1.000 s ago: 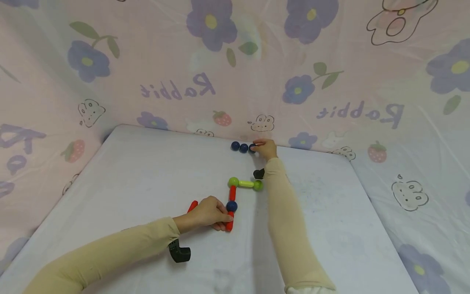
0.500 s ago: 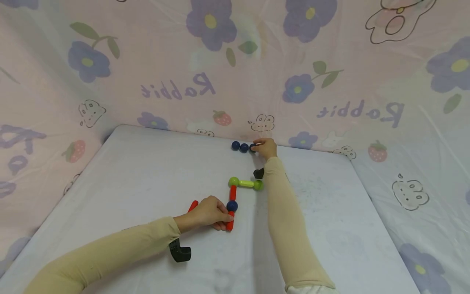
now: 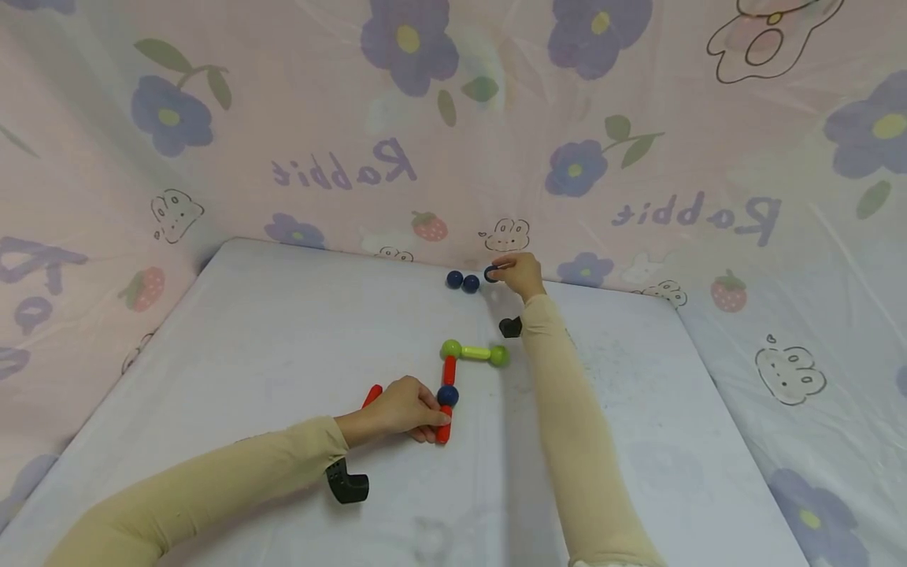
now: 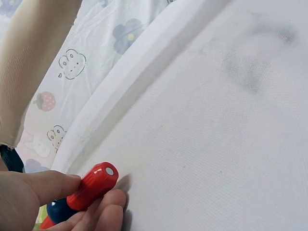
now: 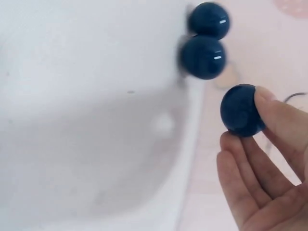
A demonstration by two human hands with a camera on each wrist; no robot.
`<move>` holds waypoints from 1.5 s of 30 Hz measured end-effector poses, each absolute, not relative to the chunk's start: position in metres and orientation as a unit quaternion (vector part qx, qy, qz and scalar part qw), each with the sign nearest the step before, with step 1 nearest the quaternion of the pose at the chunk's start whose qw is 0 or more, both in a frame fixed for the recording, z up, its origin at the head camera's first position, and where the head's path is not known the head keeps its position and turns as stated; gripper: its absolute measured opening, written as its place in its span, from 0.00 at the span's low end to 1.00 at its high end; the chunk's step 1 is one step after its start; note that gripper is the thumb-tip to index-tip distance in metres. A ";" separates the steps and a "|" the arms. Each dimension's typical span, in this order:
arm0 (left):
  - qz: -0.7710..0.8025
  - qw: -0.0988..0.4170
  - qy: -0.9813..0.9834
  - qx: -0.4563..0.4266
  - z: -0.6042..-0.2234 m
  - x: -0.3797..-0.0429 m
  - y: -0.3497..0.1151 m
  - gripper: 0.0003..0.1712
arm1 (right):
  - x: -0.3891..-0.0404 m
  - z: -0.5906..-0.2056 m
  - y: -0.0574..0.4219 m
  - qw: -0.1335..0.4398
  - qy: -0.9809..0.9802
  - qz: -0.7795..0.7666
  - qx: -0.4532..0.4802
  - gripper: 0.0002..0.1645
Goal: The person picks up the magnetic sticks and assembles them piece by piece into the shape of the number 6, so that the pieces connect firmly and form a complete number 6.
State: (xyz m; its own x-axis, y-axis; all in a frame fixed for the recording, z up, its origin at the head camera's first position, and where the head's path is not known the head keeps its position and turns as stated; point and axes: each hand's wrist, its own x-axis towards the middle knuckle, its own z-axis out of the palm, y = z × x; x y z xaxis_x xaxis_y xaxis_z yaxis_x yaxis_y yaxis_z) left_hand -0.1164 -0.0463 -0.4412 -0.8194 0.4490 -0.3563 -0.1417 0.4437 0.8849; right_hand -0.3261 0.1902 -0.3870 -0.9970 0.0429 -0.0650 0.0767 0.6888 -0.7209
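My right hand [image 3: 520, 275] pinches a dark blue ball [image 5: 242, 110] between thumb and fingers, close to the table's far edge. Two more blue balls [image 5: 204, 57] sit side by side just left of it. Lower down, my left hand [image 3: 405, 411] holds a red magnetic rod [image 4: 94, 185] between thumb and fingers, its round end showing a pale disc. That rod joins a blue ball [image 3: 448, 395], from which another red rod [image 3: 449, 370] runs up to a green ball [image 3: 451, 350]. A light green rod [image 3: 475, 353] links this to a second green ball [image 3: 499, 356].
Another red rod [image 3: 372, 394] lies partly behind the left hand. A black wrist-camera piece [image 3: 348, 484] shows under the left forearm, another black piece [image 3: 510, 327] beside the right. The white table [image 3: 319, 315] meets a patterned curtain [image 3: 453, 142] at its back edge.
My right hand has lifted the rightmost blue ball away from the other two, moving slightly up and right. The left hand and the joined rods stay in place.
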 end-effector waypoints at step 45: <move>0.531 0.285 0.791 0.108 -0.439 -0.116 -0.047 0.09 | -0.102 -0.396 0.163 0.184 0.808 -0.534 -0.169 0.18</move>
